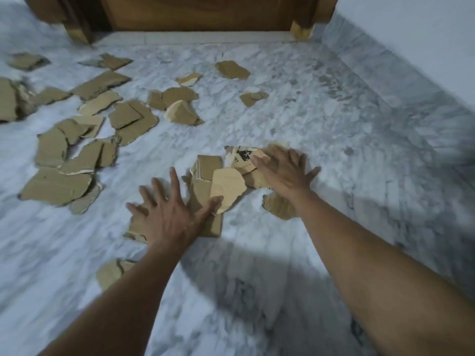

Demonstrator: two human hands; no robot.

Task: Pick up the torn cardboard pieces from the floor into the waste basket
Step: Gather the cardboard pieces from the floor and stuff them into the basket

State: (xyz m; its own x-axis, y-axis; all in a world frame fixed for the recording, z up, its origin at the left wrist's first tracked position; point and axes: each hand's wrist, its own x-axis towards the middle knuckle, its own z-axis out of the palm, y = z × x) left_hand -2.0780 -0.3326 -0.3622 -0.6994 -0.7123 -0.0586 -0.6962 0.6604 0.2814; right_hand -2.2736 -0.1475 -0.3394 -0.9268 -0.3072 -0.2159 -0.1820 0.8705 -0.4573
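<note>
I see the left hand (164, 214) lying flat, its fingers (175, 182) straight and spread wide, holding nothing. Palm and fingers press on brown pieces (214, 226) near the middle of the floor (321, 104), and the thumb tip touches a pale piece (227, 187) lying on top of them. The right hand (282, 173) is flat too, fingers spread wide, nothing gripped. It rests on a printed piece (241, 158) with black marks and on the brown ones under it. Between the two hands these pieces overlap in a small heap that touches both. One more piece (279, 208) sits under the right wrist, and another (110, 273) lies just beside the left forearm. Toward the floor's left edge, well apart from the hands, I see many pieces (84, 140) scattered, some overlapping. A few more (231, 69) lie toward the far edge, near the wooden door (200, 14). A white wall (411, 34) runs along the floor's right edge. The view is blurred, so I cannot tell finer detail
</note>
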